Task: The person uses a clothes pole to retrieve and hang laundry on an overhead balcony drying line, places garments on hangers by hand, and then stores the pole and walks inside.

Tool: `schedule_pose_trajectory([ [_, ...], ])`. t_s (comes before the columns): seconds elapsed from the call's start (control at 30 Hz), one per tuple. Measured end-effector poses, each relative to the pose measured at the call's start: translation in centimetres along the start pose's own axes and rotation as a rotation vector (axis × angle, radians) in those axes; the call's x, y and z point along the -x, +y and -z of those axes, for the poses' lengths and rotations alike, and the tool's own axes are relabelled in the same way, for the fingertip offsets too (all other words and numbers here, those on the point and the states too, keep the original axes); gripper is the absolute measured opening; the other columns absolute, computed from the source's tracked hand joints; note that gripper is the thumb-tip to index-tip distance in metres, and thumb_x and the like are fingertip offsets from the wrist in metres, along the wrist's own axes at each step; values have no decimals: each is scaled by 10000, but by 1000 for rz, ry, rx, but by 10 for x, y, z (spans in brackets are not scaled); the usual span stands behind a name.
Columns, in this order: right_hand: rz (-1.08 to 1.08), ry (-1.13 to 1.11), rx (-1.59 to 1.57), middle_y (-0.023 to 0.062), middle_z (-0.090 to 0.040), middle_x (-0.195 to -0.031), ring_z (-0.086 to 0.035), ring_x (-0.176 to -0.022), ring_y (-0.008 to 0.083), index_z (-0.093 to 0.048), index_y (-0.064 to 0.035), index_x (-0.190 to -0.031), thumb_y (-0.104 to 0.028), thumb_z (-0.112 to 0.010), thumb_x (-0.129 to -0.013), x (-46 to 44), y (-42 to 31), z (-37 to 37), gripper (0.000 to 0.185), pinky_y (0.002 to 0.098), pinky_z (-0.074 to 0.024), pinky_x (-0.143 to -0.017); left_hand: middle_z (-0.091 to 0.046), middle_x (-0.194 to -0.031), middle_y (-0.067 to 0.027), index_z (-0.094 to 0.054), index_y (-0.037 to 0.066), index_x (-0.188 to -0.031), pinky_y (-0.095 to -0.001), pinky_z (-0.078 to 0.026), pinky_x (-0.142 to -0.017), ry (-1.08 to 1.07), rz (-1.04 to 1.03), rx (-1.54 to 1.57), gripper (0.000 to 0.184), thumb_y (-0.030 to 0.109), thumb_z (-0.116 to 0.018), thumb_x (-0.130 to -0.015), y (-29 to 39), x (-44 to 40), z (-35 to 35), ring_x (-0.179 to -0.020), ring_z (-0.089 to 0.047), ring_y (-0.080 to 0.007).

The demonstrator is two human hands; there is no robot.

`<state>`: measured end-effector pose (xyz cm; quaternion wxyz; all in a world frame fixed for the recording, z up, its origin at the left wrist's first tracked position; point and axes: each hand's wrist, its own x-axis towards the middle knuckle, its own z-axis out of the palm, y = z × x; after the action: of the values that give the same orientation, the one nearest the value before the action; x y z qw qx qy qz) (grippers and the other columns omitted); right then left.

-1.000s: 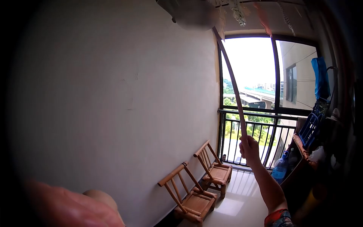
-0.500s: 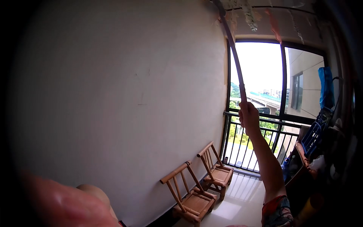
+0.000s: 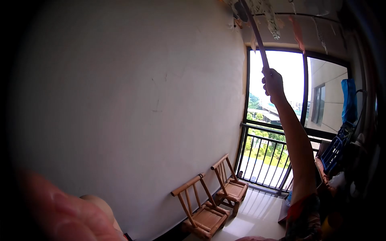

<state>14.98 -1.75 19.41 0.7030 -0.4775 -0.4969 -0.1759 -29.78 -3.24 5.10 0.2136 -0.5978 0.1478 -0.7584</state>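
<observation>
The fingers of the right hand (image 3: 273,85) are wrapped round a long, slim pole (image 3: 257,38) near its lower end, closed firmly by the look of it, with the arm stretched up in front of the window (image 3: 277,86). The pole leans up and to the left, its upper part reaching the top edge of the view among pale patterned hanging things (image 3: 272,25), with a dark grey shape (image 3: 241,13) beside it; whether that shape is joined to the pole I cannot tell. A pink strip (image 3: 297,35) hangs a little to the right, apart from the pole, near a dark rail (image 3: 317,17). The left hand (image 3: 66,211) is blurred and very close at the lower left, fingers bent, and whether it holds anything I cannot tell. The step in hand looks like overhead work with the raised pole, steered by one arm. The next move would seem to call for a steady wrist and small tilts, since a pole held so low is likely to swing widely at its top and could snag what hangs there. Below, two wooden chairs (image 3: 207,219) stand along the wall (image 3: 120,132).
</observation>
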Motion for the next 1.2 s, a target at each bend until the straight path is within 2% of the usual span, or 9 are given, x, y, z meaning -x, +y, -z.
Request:
schedule_pose_trajectory([
  [0.03, 25, 5, 16, -9, -426, -558, -335, -360, 45, -477, -43, -720, -458, -498, -836, -2, -1, 0, 431, 202, -248, -292, -368, -651, -5, -509, 109, -803, -285, -311, -712, 1, 1, -1, 318, 376, -343, -852, -1, 0, 1, -667, -349, -118],
  [0.17, -20, -12, 26, -21, -422, -570, -340, -367, 32, -503, -42, -882, -351, -486, -870, -16, -18, -4, 310, 191, -234, -292, -369, -653, -7, -509, 107, -809, -284, -311, -708, 2, 6, -8, 319, 376, -342, -852, -5, 2, 1, -666, -350, -119],
  [0.27, -19, -28, 16, -25, -420, -572, -334, -371, 29, -497, -44, -884, -346, -487, -870, -30, -33, -6, 303, 189, -230, -296, -370, -654, -8, -508, 106, -813, -284, -312, -705, 1, 8, -10, 320, 376, -342, -852, -5, 5, 5, -666, -350, -119],
  [0.3, 39, -32, 7, 7, -431, -588, -350, -384, 51, -496, -32, -765, -411, -478, -851, -34, -34, -6, 390, 205, -258, -300, -371, -655, -8, -508, 106, -814, -284, -312, -704, 3, 5, -10, 320, 376, -342, -852, -4, 6, 5, -666, -351, -119],
  [0.43, 25, -26, -17, 12, -436, -613, -365, -393, 62, -502, -32, -789, -372, -488, -851, -35, -37, -7, 346, 211, -256, -300, -372, -657, -10, -508, 104, -819, -284, -312, -700, -1, 16, -5, 321, 376, -342, -851, -5, 9, 5, -666, -352, -120],
  [0.53, -78, -27, -64, -38, -394, -565, -319, -372, 28, -493, -54, -897, -327, -492, -867, -22, -36, -10, 275, 192, -211, -303, -373, -659, -11, -508, 102, -823, -283, -313, -697, -4, 27, -2, 322, 376, -342, -851, -6, 11, 6, -666, -352, -121],
  [1.1, -44, -31, -31, -33, -394, -561, -317, -374, 26, -498, -36, -866, -335, -507, -862, -10, -21, -8, 299, 186, -216, -305, -378, -668, -19, -506, 94, -845, -282, -315, -680, -26, 60, 7, 327, 376, -341, -849, -12, 16, -1, -665, -356, -124],
  [1.2, 47, -26, -12, -6, -408, -533, -360, -377, 54, -471, -53, -659, -472, -499, -822, -9, -23, -8, 450, 206, -255, -304, -379, -670, -20, -506, 92, -849, -282, -315, -677, -20, 61, 1, 329, 376, -341, -849, -11, 18, -1, -664, -357, -125],
])
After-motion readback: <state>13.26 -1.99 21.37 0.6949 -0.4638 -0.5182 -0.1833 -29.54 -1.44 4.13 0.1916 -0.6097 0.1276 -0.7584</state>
